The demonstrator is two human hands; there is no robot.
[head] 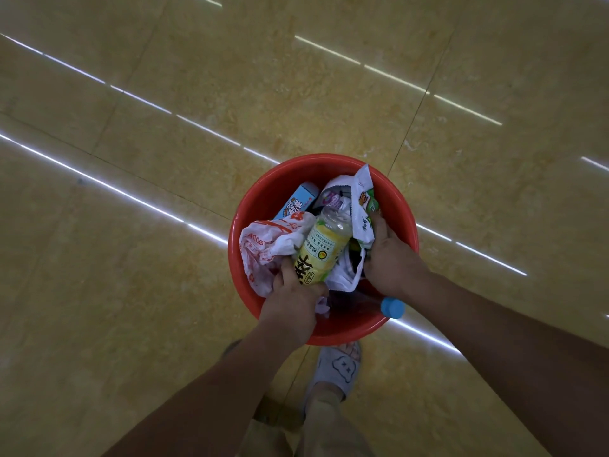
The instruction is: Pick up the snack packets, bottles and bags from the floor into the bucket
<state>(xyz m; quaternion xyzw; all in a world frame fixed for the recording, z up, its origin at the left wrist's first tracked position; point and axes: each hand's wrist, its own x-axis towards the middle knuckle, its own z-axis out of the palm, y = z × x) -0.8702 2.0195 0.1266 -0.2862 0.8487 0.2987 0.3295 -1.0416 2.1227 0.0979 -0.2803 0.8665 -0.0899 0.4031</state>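
Observation:
A red bucket (263, 189) stands on the floor, full of litter. On top lies a yellow-labelled bottle (324, 247), with my left hand (291, 303) closed around its lower end. Beside it is a crumpled white bag with red print (263, 242). My right hand (390, 258) presses down on a white and green snack packet (362, 206) at the bucket's right side. A light blue carton (296, 201) leans at the back left. A bottle with a blue cap (392, 307) pokes over the near right rim.
Glossy yellow floor tiles (164, 258) surround the bucket, streaked with reflected light strips. My foot in a grey slipper (339, 367) stands just behind the bucket.

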